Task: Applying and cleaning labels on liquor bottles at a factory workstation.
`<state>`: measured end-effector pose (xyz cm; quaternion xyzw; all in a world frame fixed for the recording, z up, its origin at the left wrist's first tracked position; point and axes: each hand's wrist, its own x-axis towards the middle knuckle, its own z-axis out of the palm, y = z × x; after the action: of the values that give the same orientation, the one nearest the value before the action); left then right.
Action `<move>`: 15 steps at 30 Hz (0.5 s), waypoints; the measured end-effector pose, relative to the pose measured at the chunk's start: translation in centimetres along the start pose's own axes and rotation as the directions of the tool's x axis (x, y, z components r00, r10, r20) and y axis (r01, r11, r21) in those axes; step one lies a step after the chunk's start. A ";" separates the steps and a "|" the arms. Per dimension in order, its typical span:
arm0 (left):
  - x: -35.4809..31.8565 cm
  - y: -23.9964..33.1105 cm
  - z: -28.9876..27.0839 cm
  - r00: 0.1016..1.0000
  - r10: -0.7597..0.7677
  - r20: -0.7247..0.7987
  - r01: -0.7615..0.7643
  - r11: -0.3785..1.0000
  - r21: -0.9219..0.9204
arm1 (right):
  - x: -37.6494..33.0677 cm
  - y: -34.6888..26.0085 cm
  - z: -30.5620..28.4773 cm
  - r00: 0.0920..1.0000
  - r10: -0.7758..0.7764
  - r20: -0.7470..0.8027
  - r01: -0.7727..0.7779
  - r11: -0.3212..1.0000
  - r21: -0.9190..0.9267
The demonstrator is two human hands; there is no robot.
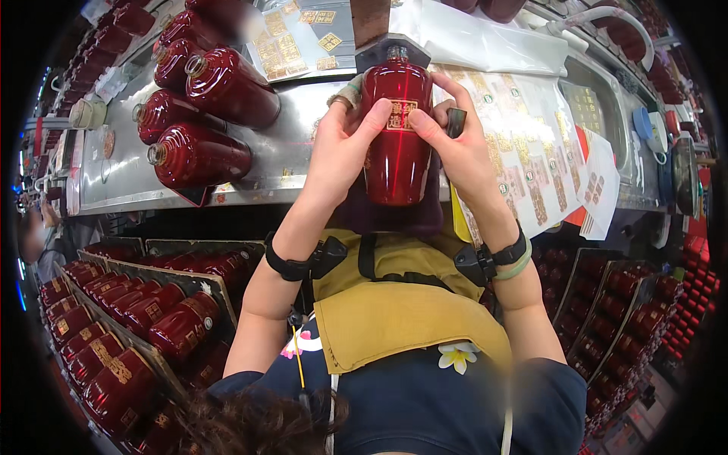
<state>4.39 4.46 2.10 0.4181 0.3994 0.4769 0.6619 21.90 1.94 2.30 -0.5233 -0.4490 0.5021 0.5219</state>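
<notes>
On my feed, the left hand (345, 148) and right hand (462, 148) clasp a glossy red bottle (396, 167) between them at the near edge of the metal bench (280, 174), thumbs against either side of its framed gold-lettered label (401, 120). I see label sheets (523, 163) on the right, their gold print too small to read.

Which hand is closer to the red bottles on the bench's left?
Left: the left hand is right of those bottles; the right hand is farther right, across the held bottle.
</notes>
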 end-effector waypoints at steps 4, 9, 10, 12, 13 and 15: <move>0.0 0.0 0.1 1.000 -0.006 -0.011 0.006 1.000 0.012 | 0.0 0.1 -0.1 1.000 0.003 0.005 -0.003 1.000 -0.001; 0.0 -0.1 0.2 1.000 0.013 -0.019 -0.012 1.000 0.015 | 0.0 0.2 0.0 1.000 0.001 0.006 -0.001 1.000 0.020; 0.0 -0.1 0.2 1.000 0.014 -0.023 -0.013 1.000 0.014 | 0.1 0.2 0.0 1.000 0.000 0.006 0.000 1.000 0.020; 0.0 -0.2 0.2 1.000 0.018 -0.023 -0.017 1.000 0.015 | 0.1 0.2 0.0 1.000 0.009 0.006 -0.009 0.999 0.035; 0.0 -0.2 0.3 1.000 0.021 -0.024 -0.020 1.000 0.015 | 0.1 0.3 0.0 1.000 0.008 0.006 -0.008 0.999 0.035; 0.0 -0.1 0.3 1.000 0.012 -0.021 -0.012 1.000 0.023 | 0.1 0.3 -0.2 1.000 0.006 0.015 -0.006 1.000 0.000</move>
<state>4.64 4.36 2.12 0.4232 0.4093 0.4804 0.6500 22.07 2.02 2.01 -0.5209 -0.4512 0.5077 0.5171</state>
